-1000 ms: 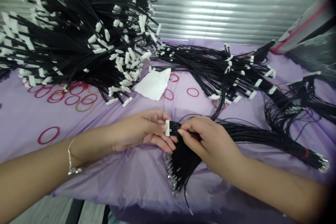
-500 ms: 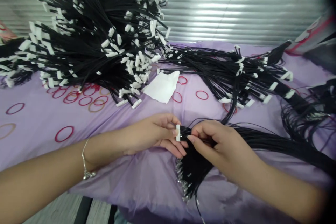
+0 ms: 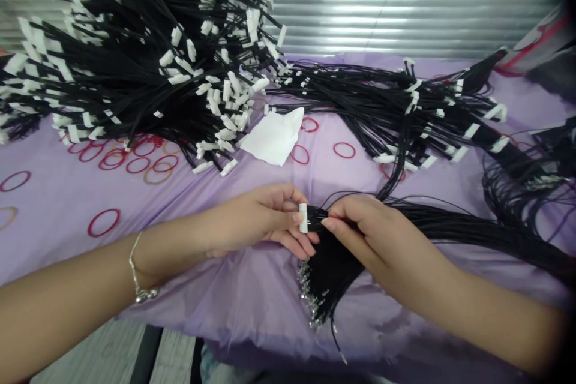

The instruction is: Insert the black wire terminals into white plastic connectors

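Note:
Between the thumb and fingers of my left hand (image 3: 279, 219) sits a small white connector housing (image 3: 303, 218), held upright. Several black wires run from its right side toward my right hand (image 3: 360, 222), whose thumb and forefinger pinch a wire close to the housing. Exactly how many wires are in that pinch I cannot make out. Under both hands lies a thick bundle of black wires (image 3: 333, 276). Its loose ends, tipped with shiny metal terminals (image 3: 310, 297), fan out toward me, while the rest stretches off to the right.
A tall heap of black cables with white connectors (image 3: 180, 66) stands at the back left, and more finished-looking cables (image 3: 360, 96) lie at the back right. Red and tan rubber bands (image 3: 104, 223) and a white scrap (image 3: 274, 138) rest on the purple cloth (image 3: 252, 312).
The view has tilted and shifted slightly, so the piles sit higher in the picture. Both hands keep their hold, and the housing has turned a little, showing its slotted face more.

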Tool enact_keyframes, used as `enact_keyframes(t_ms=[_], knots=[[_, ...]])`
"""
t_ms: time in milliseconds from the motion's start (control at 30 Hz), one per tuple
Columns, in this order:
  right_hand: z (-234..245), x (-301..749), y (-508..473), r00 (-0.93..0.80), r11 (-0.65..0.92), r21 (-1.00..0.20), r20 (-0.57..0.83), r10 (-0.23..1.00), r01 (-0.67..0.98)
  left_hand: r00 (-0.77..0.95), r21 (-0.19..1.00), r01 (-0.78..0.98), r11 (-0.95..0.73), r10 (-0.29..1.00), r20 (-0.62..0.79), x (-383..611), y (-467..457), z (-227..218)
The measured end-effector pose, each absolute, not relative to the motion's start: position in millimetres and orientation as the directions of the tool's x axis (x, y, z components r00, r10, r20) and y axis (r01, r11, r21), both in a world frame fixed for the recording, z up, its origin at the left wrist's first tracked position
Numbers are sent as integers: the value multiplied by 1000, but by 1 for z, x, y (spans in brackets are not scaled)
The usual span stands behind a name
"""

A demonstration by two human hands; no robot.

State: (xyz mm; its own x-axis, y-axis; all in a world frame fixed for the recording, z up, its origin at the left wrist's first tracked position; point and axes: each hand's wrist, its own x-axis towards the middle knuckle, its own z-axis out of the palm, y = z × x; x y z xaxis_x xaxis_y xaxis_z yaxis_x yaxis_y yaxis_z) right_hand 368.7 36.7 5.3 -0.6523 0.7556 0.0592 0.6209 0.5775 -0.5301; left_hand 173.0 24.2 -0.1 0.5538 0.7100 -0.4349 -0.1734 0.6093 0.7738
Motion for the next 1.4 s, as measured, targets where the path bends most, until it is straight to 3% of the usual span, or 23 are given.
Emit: enact_keyframes(t_ms=[200,733,1000,1400], knots=[[6,370,36,-657,589,-517,67,751,621,522,775,-123,620,705,-481,176,23,10],[12,367,42,-625,472,-653,-4,781,593,451,759,-155,633,728,-516,179,24,13],[8,368,42,-606,411,-745,10,795,526,449,751,-188,633,736,-507,177,26,13],[6,367,41,-568,419,-756,76,819,502,441,737,-140,661,708,-552,176,27,15]])
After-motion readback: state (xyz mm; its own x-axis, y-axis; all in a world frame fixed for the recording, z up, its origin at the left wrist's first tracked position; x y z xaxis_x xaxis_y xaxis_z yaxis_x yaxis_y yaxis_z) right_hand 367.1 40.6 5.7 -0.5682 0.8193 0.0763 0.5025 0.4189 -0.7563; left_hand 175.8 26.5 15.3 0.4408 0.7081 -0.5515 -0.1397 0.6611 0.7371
